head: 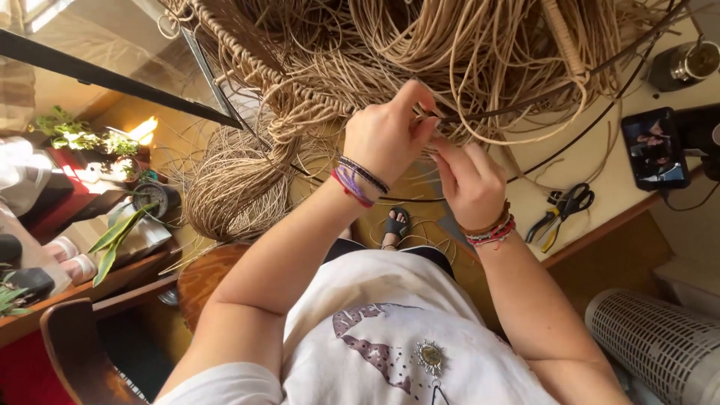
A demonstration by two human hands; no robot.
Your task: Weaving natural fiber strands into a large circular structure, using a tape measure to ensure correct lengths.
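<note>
Left hand (pixel 386 135) and right hand (pixel 471 180) raised at centre, fingertips of both pinched on one thin rattan strand (pixel 480 139) at the near edge of the tangled cane mass (pixel 450 52). Probably light, springy, smooth, prone to kinking; best gripped close to the weave. Scissors (pixel 571 201) and pliers (pixel 546 225) lying right.

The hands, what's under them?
Under the left hand and right hand, a sandalled foot shows on the floor, with loose cane strands around. The fingertips and the strand they pinch are partly covered.
</note>
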